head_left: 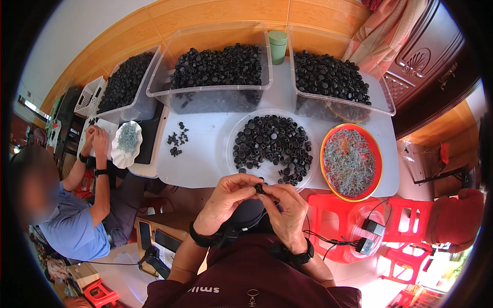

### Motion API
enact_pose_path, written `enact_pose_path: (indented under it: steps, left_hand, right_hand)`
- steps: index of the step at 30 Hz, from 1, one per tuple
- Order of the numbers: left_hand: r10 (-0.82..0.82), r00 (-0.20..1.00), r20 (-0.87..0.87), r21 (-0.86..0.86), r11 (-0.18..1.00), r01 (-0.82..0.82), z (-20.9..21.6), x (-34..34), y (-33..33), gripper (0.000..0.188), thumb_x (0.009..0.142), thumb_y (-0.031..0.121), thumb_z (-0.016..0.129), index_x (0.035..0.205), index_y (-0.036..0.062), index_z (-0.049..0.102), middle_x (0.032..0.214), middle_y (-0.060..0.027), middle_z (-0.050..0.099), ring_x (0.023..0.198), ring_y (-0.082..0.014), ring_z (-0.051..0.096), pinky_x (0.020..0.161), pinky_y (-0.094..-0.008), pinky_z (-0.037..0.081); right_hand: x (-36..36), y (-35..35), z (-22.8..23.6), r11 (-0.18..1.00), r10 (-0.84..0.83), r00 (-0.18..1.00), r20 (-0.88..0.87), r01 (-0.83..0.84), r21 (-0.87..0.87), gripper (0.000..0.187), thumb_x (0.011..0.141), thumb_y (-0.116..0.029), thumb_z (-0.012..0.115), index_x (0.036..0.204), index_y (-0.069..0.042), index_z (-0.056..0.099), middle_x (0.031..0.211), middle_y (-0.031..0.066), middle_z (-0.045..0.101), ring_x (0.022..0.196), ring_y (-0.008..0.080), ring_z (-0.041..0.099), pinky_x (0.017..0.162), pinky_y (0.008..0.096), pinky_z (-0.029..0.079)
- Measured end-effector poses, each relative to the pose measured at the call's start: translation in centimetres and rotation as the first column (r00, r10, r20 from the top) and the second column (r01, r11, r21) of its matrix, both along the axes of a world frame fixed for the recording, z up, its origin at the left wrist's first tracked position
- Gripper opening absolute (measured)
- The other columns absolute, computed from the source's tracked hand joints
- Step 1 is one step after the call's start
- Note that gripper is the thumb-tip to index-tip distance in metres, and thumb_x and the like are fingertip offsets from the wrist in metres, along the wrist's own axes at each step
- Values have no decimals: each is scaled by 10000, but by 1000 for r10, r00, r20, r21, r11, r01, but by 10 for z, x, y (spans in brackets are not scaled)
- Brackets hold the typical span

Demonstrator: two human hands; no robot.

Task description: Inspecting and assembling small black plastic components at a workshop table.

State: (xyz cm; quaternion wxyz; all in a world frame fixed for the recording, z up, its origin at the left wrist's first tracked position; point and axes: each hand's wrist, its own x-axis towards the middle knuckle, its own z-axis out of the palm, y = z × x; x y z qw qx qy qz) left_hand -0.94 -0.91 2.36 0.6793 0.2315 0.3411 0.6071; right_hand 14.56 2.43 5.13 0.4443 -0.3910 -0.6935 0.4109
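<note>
My left hand [230,199] and my right hand [285,206] meet in front of my chest, just off the table's near edge. Both pinch a small black plastic part [260,189] between thumb and fingertips; its exact shape is partly covered by the fingers. Right beyond them, a round clear tray [229,149] holds many black round-capped parts [272,141]. To the right of it stands a red bowl with a yellow rim [380,169], filled with thin silvery screws or pins [349,161]. A small cluster of black pieces [177,139] lies left of the tray.
Large clear bins [215,105] of black parts line the table's back, beside a green canister [278,46]. At left, a co-worker in a blue shirt [77,226] works near a white scalloped dish [121,159]. Red stools [328,208] with cables and adapters stand at right.
</note>
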Motion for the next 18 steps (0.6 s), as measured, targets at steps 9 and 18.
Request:
enact_pose_path:
  steps: [9,18]
  left_hand:
    - [33,991,-133,16,999,-31,3,1,-2,213,814,-23,608,1025,-33,625,940,-93,646,786,-112,602,753,-230,493]
    - [-6,1000,14,8,1000,6,0,0,-3,233,836,-16,579,1067,-33,601,943,-97,645,825,-137,631,758,-237,527]
  right_hand:
    - [0,-2,1,1000,1,1000,6,-1,27,193,711,40,704,891,-7,651,854,101,623,709,188,636,611,263,516]
    - [2,-1,5,996,-13,1000,28,11,83,201,709,62,688,895,-7,654,849,99,619,715,201,633,608,270,509]
